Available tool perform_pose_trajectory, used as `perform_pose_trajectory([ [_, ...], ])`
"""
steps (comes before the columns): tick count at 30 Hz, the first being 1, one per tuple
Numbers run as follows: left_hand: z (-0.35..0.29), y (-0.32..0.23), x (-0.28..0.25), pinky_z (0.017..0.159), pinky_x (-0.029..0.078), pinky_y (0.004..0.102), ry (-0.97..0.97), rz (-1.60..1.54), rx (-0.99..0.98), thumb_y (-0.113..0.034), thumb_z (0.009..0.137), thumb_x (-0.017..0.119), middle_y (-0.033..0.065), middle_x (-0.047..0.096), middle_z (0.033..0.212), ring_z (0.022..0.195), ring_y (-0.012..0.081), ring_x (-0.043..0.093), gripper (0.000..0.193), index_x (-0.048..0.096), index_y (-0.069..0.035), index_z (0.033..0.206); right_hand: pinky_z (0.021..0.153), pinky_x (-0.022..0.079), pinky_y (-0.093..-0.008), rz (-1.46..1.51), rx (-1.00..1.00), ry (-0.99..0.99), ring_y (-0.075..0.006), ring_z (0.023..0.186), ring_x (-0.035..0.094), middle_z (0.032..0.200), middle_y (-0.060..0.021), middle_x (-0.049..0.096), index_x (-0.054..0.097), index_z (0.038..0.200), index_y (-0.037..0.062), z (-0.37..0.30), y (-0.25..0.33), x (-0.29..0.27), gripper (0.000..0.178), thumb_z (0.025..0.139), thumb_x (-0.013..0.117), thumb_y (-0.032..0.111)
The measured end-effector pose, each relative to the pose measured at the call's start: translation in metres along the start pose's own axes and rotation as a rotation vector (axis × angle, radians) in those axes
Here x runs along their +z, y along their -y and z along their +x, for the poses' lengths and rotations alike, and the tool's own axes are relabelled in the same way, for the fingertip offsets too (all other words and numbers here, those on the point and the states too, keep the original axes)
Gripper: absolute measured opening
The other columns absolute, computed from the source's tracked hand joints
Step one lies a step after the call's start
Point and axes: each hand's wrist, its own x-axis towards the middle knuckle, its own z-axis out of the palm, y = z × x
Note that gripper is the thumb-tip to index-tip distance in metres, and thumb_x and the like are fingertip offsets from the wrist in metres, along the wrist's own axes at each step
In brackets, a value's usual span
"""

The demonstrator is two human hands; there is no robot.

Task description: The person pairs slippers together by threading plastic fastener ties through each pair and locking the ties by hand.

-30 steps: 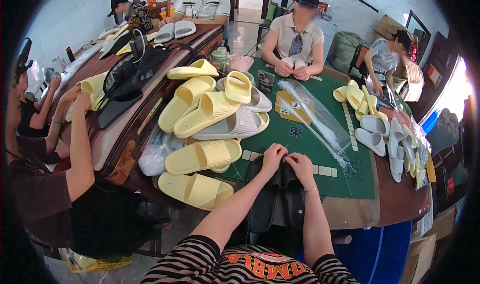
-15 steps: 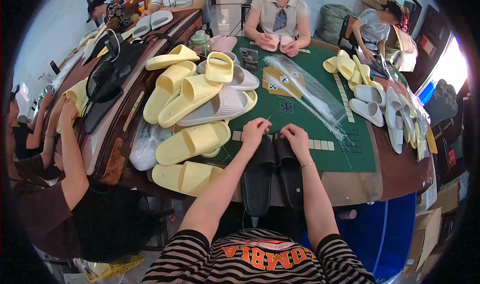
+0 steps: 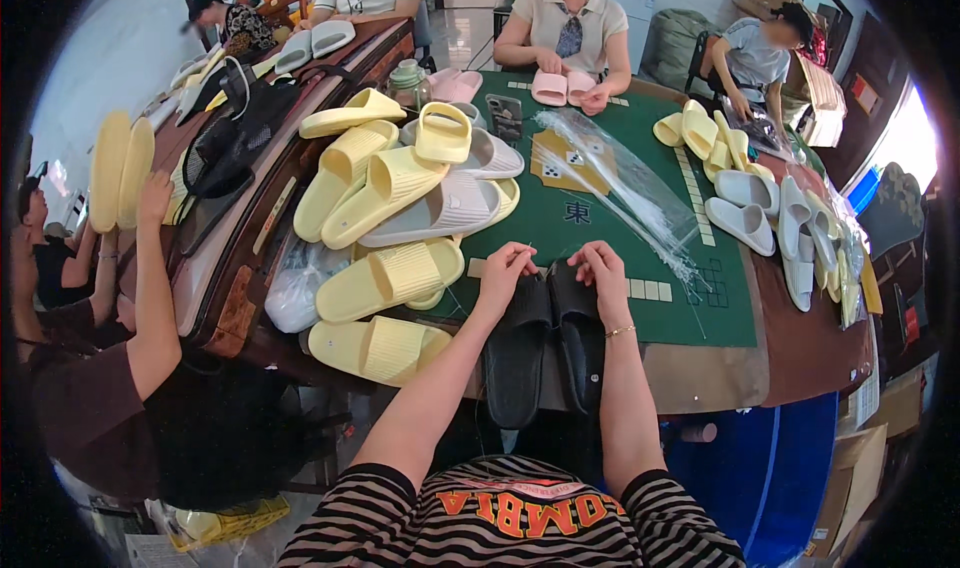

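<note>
A pair of black slippers (image 3: 517, 353) lies side by side at the table's near edge, toes pointing away from me. My left hand (image 3: 506, 276) is at the left slipper's toe, thumb and fingers pinched together. A thin strand seems to stick up from its fingertips, too fine to make out. Beside the right slipper's toe, my right hand (image 3: 601, 270) has its fingers curled in and its thumb close to them; whatever they hold is too small to tell. To the left of my hands, yellow slippers (image 3: 385, 276) and grey slippers (image 3: 440, 213) are piled up.
Beyond my hands, a plastic bag of thin white ties (image 3: 640, 203) lies on the green mat (image 3: 500, 313). A phone (image 3: 504, 116) and a glass jar (image 3: 407, 83) stand behind the pile. White slippers (image 3: 740, 213) lie at right. Across the table, a person handles pink slippers (image 3: 563, 88).
My right hand's fingers have loosened and shifted slightly at the slipper's toe; my left stays pinched. The person at left has raised a pair of yellow slippers. The pink slippers opposite have been turned.
</note>
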Motion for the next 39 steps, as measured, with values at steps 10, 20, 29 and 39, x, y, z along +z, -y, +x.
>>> perform_pose_trajectory([
  [10, 0.001, -0.019, -0.009, 0.074, 0.051, 0.0260, -0.145, 0.054, 0.071, -0.013, 0.098, 0.053, 0.0075, 0.069, 0.088, 0.077, 0.0120, 0.063, 0.019, 0.066, 0.000, 0.105, 0.059, 0.046, -0.0220, -0.137, -0.070, -0.091, -0.0090, 0.075, 0.061, 0.088, -0.0028, 0.067, 0.065, 0.105, 0.0038, -0.004, 0.003, 0.010, 0.015, 0.096, 0.056, 0.011],
  [20, -0.029, -0.117, 0.035, 0.087, 0.051, 0.0291, -0.039, -0.167, 0.232, -0.010, 0.098, 0.054, 0.0100, 0.069, 0.097, 0.092, 0.0160, 0.066, 0.018, 0.065, 0.002, 0.107, 0.071, 0.051, -0.0270, -0.237, -0.257, 0.313, -0.0123, 0.073, 0.059, 0.101, -0.0036, 0.068, 0.059, 0.125, 0.0056, -0.043, 0.058, 0.040, 0.042, 0.084, 0.069, 0.007],
  [29, -0.073, -0.098, 0.017, 0.098, 0.046, 0.0295, -0.117, 0.045, 0.167, -0.007, 0.098, 0.053, 0.0104, 0.065, 0.115, 0.103, 0.0159, 0.061, 0.019, 0.062, 0.003, 0.112, 0.072, 0.053, -0.0294, 0.080, -0.304, -0.263, -0.0161, 0.080, 0.066, 0.090, -0.0107, 0.069, 0.063, 0.089, -0.0008, -0.055, 0.061, -0.004, 0.032, 0.103, 0.046, 0.022],
  [39, -0.158, -0.050, 0.021, 0.098, 0.041, 0.0417, -0.038, 0.870, 0.215, -0.020, 0.090, 0.065, 0.0162, 0.059, 0.119, 0.115, 0.0345, 0.053, 0.038, 0.058, -0.002, 0.123, 0.080, 0.049, -0.0401, -0.761, -0.475, -0.206, -0.0325, 0.091, 0.060, 0.095, -0.0117, 0.067, 0.067, 0.090, 0.0024, -0.049, 0.009, -0.022, 0.012, 0.090, 0.060, 0.013],
])
